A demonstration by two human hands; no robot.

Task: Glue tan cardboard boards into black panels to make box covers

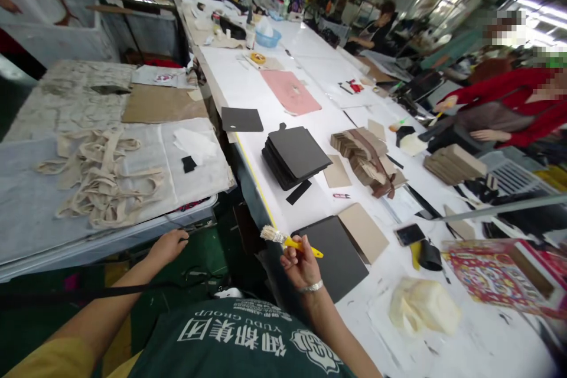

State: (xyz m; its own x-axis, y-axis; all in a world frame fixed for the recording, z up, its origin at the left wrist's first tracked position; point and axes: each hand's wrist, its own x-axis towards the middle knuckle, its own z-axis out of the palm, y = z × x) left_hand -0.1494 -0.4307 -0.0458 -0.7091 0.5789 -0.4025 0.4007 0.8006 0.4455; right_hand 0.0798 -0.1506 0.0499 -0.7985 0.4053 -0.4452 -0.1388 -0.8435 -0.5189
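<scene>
My right hand [302, 264] is closed round the yellow handle of a paintbrush [290, 241], its pale bristles pointing left. Beneath and beside it a large dark sheet [339, 257] lies on the white table [239, 85], partly over a tan board [364, 233]. Farther up stands a stack of dark panels [299, 153], with a small black strip [299, 192] in front. My left hand [168, 246] hangs by the edge of the left-hand table, fingers curled; whether it holds anything is hidden.
Cream straps [113, 177] lie on the left-hand table [31, 189]. Brown bundled pieces [361, 156], a phone [410, 235], a glue-stained container [425, 306] and a colourful box [500, 274] are on the right. Across the table a person in red sleeves [505, 100] holds a brush.
</scene>
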